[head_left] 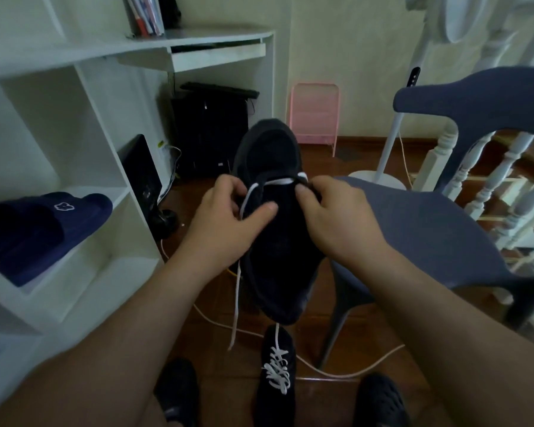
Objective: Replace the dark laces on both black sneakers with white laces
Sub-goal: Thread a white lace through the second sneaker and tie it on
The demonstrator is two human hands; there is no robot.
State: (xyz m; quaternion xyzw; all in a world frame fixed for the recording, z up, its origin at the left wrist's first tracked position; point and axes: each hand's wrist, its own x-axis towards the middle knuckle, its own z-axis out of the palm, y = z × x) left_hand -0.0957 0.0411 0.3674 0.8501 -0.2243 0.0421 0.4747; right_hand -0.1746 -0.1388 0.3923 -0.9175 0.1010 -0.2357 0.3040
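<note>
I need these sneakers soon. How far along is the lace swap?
One sneaker on the floor already carries white lacing. The second sneaker is in hand: the left hand and right hand work a white lace across its lowest eyelets near the toe, one end hanging loose. Left: thread the remaining eyelets upward and finish that shoe.

Black sneaker [275, 217] held up off floor, toe pointing away, white lace [279, 182] across lowest eyelets only, loose end hanging below. Second black sneaker [276, 377] directly beneath on floor, fully laced in white.
</note>
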